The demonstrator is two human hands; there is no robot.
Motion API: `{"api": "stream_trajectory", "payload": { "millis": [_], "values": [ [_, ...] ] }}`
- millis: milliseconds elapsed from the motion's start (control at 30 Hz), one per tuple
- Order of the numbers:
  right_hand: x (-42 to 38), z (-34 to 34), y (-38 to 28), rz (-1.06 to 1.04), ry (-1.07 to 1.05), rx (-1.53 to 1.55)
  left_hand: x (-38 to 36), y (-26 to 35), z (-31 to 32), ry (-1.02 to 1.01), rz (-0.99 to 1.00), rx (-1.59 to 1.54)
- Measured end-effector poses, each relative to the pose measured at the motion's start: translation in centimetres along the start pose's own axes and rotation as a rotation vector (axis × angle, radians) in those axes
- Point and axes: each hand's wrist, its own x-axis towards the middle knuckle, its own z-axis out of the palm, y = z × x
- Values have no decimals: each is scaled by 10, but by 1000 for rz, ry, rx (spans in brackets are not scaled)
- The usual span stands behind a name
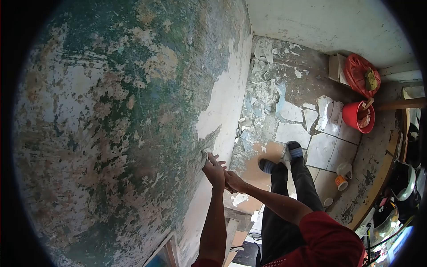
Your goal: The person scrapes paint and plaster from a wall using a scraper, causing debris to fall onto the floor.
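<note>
My left hand is closed at the wall on what looks like a small scraper. Only its pale blade end shows, touching the surface; the handle is hidden in the fingers. Right behind it, my right hand presses close to the heel of the left hand with curled fingers, and what it grips is hidden. The wall has patchy green, white and brown worn paint. Along its right side near the corner runs a bare whitish strip.
Paint flakes and rubble lie along the wall's foot. Broken white tiles cover part of the floor. A red bucket, a red bag and an orange-white tub stand to the right. My slippered feet are on the floor.
</note>
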Motion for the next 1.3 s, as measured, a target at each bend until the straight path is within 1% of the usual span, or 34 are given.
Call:
{"api": "stream_trajectory", "payload": {
  "millis": [67, 100, 133, 167, 200, 233, 267, 300, 333, 367, 400, 433, 500, 533, 567, 600, 633, 700, 733, 800, 833, 900, 933, 967, 1000, 1033, 1067, 1100, 1167, 1200, 1233, 1267, 1300],
  "values": [
    [12, 1, -13, -73, 29, 84, 5, 20, 1, -24, 51, 26],
    [18, 3, -16, -106, 44, 118, 10, 16, 2, -49, 47, 67],
    [22, 4, -12, -148, 109, 140, 17, 13, 4, -71, 50, 100],
    [17, 4, -11, -118, 84, 122, 22, 12, 5, -85, 54, 132],
    [11, 4, -12, -98, 60, 105, 13, 7, 6, -35, 0, 66],
    [3, 1, -8, -76, 41, 91, 5, 2, 3, -11, 1, 60],
    [1, -4, -5, 11, 23, 29, -2, -2, 1, 9, 5, 52],
    [5, -5, -14, -33, 30, 21, -1, -1, 3, 26, 14, 45],
    [9, -3, -25, -69, 39, 19, 6, 13, 5, -5, 34, -35],
    [12, 0, -33, -97, 47, 21, 19, 26, 8, -58, 52, 48],
    [16, 6, -44, -298, 137, -68, 34, 39, 11, -109, 67, 132],
    [16, 5, -44, -291, 128, -23, 41, 46, 13, -156, 84, 212],
    [14, 1, -50, -284, 105, 55, 33, 48, 19, -90, 86, 149],
    [7, 0, -43, -358, 115, -49, 21, 44, 18, -50, 81, 111],
    [1, -2, -38, -242, 91, -39, 10, 42, 16, -9, 81, 71],
    [-2, -5, -34, -129, 71, -28, 9, 25, 15, -9, 26, 52],
    [-5, -6, -39, -16, 53, -14, 11, 24, 14, -30, 11, 64],
    [-3, -10, -46, -31, 66, -39, 16, 21, 12, -75, -32, 94],
    [-1, -14, -49, -4, 83, -47, 16, 32, 14, -97, -3, 103],
    [1, -18, -49, 11, 107, -41, 17, 32, 20, -62, 29, 132],
    [1, -17, -39, 9, 117, -19, 15, 30, 22, -43, 43, 144],
    [-1, -12, -22, 0, 130, 23, 8, 6, 19, -26, 21, 129],
    [-6, -12, -20, 4, 95, -42, 5, -5, 16, -14, 18, 123],
    [0, -12, -23, -23, 86, -2, 9, -14, 15, -5, 20, 119],
    [8, -9, -24, -46, 77, 44, 15, -11, 13, -46, 32, 159],
    [16, -6, -19, -59, 70, 93, 27, -7, 15, -70, 82, 204],
    [29, -4, -17, -189, 98, 134, 44, -2, 20, -94, 130, 247],
    [32, -6, -14, -203, 101, 138, 53, -4, 23, -120, 178, 288],
    [33, -11, -15, -229, 95, 129, 39, -18, 23, -56, 105, 229],
    [20, -13, -12, -187, 51, 104, 32, -24, 24, -21, 80, 194],
    [13, -19, -9, -29, 21, -12, 27, -32, 24, 11, 58, 156],
    [15, -18, -2, -18, 41, -7, 33, -43, 25, 24, 113, 149],
    [17, -14, -5, -11, 63, 4, 34, -35, 25, 38, 169, 143]
  ]
}}
